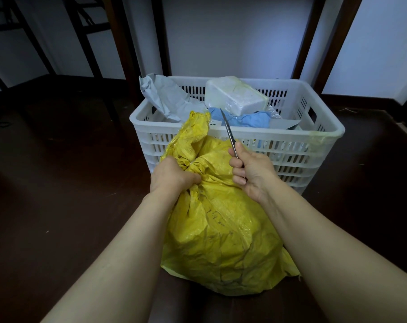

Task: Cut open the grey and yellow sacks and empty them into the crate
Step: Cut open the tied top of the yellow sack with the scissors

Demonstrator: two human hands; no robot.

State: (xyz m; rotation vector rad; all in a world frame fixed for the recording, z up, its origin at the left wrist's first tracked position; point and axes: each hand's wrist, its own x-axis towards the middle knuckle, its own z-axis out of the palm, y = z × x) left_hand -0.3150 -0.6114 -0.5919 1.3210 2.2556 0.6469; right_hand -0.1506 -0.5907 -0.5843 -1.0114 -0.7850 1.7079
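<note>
- The yellow sack [221, 229] sits on the dark floor [58, 183], just in front of the white slatted crate [326, 134].
- The left hand [172, 176] has its grip closed tight round the sack's bunched neck.
- The right hand [251, 171] has its grip curled round the handle of a slim pointed blade [228, 131], tip up towards the crate.
- A crumpled grey sack [165, 96], a white wrapped block [232, 94] and blue material [251, 120] lie in the crate.

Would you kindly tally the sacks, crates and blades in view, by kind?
Sacks: 2, the yellow sack and the grey sack
Crates: 1, the crate
Blades: 1, the blade in the right hand
Total: 4
</note>
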